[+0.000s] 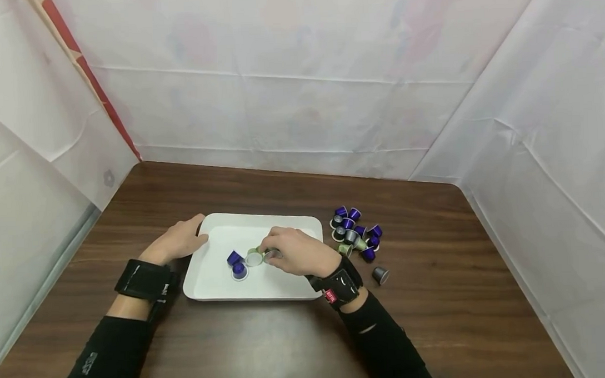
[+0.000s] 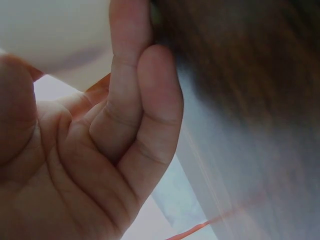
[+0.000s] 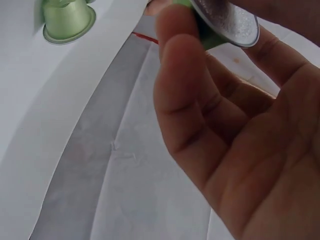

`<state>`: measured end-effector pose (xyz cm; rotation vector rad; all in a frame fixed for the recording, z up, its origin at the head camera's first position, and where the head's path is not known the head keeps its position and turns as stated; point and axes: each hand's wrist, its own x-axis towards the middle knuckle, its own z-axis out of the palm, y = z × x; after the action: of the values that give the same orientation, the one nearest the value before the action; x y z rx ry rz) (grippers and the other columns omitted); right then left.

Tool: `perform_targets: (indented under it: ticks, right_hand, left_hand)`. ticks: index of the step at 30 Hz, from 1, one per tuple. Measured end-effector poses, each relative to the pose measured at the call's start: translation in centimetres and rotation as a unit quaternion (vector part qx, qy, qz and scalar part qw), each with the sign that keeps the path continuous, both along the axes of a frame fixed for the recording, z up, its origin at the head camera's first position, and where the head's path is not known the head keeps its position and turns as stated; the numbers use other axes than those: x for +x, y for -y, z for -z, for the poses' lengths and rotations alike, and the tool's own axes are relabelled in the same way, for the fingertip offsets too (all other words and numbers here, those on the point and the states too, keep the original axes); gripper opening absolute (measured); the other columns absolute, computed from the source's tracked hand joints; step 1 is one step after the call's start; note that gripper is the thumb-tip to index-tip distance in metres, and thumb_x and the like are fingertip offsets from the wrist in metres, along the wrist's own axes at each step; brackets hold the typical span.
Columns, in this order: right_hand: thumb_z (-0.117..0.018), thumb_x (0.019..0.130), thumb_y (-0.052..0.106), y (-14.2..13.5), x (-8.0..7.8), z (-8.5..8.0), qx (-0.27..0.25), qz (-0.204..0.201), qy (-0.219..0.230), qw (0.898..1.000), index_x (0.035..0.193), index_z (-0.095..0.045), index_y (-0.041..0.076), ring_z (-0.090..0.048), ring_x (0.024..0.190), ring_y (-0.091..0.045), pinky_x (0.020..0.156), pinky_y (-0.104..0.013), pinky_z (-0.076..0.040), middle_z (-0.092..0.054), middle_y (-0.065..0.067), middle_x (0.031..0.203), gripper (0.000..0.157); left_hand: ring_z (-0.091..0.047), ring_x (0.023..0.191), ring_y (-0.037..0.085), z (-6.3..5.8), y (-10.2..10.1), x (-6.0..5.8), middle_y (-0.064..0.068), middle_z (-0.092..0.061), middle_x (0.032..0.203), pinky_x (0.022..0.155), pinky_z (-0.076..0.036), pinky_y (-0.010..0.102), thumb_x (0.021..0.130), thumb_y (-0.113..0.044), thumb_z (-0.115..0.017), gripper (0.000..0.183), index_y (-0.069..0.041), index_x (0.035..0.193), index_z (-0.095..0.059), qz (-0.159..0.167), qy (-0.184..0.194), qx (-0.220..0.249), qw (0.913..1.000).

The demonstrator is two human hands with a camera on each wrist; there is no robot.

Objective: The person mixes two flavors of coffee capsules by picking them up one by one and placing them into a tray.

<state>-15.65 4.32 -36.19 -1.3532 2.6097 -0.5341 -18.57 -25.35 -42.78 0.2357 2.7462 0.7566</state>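
Green capsule (image 3: 226, 22) is occupying lower centre of the head frame, over a white tray (image 1: 211, 284); the right hand (image 1: 299, 250) is pinching it. At left, the left hand (image 1: 178, 239), fingers loosely extended, is touching the tray's rim. Beyond, right of centre, mixed capsules (image 1: 351, 236) are lying clustered.

A white tray (image 1: 281, 285) lies on the brown surface (image 1: 238, 347), around the centre of the frame. At its upper left corner, the left hand (image 1: 179, 240) holds the rim. The right hand (image 1: 297, 250) pinches a capsule (image 1: 272, 255) near two purple capsules (image 1: 239, 269). Right of centre, mixed capsules (image 1: 351, 236) cluster above a lone grey capsule (image 1: 380, 274).
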Motion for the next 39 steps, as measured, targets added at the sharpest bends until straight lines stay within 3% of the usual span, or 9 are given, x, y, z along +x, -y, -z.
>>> perform_targets:
  ticks: [17,24,28,32,39]
  right_hand:
    - [-0.066,0.088,0.010,0.9,-0.2,1.2,0.005,-0.023,-0.025,0.999,0.109,-0.069,0.010,-0.053,0.081,-0.006,0.071,-0.016,-0.042,-0.059,0.000,0.103,0.021]
    - [-0.066,0.089,0.012,0.3,0.0,0.6,0.006,-0.010,-0.012,1.000,0.113,-0.069,0.011,-0.057,0.081,-0.008,0.069,-0.015,-0.044,-0.059,-0.001,0.108,0.024]
    - [-0.066,0.089,0.012,-1.7,0.1,-0.5,-0.010,0.006,-0.020,1.000,0.112,-0.068,0.011,-0.058,0.083,-0.009,0.069,-0.017,-0.045,-0.060,-0.001,0.108,0.023]
    - [-0.065,0.090,0.014,-5.2,0.2,-1.5,-0.018,0.049,-0.024,0.998,0.111,-0.067,0.012,-0.057,0.084,-0.007,0.068,-0.019,-0.046,-0.061,0.000,0.109,0.022]
    - [-0.062,0.091,0.012,-12.2,-0.3,-1.0,-0.016,0.107,-0.027,0.994,0.104,-0.070,0.009,-0.055,0.077,-0.007,0.066,-0.023,-0.047,-0.061,0.000,0.095,0.015]
  left_hand:
    - [-0.058,0.083,0.027,0.0,0.2,0.5,0.026,-0.059,0.111,0.072,-0.047,0.047,0.097,-0.018,-0.047,0.042,0.005,0.130,-0.038,-0.009,-0.003,0.004,1.0000]
    - [-0.059,0.083,0.026,-0.1,0.0,0.5,0.025,-0.059,0.111,0.072,-0.047,0.045,0.097,-0.018,-0.047,0.042,0.004,0.130,-0.038,-0.004,0.000,0.006,1.0000]
    - [-0.058,0.085,0.028,-0.2,-0.5,0.3,0.027,-0.058,0.114,0.074,-0.047,0.047,0.096,-0.019,-0.047,0.044,0.005,0.132,-0.036,-0.003,0.004,0.005,1.0000]
    - [-0.058,0.085,0.028,-0.4,-0.9,0.1,0.026,-0.058,0.113,0.074,-0.046,0.048,0.096,-0.019,-0.047,0.044,0.004,0.132,-0.037,0.001,0.005,0.006,1.0000]
    - [-0.058,0.085,0.029,-0.6,-0.6,0.3,0.027,-0.058,0.113,0.074,-0.046,0.049,0.096,-0.018,-0.046,0.042,0.004,0.131,-0.037,-0.005,-0.002,-0.006,1.0000]
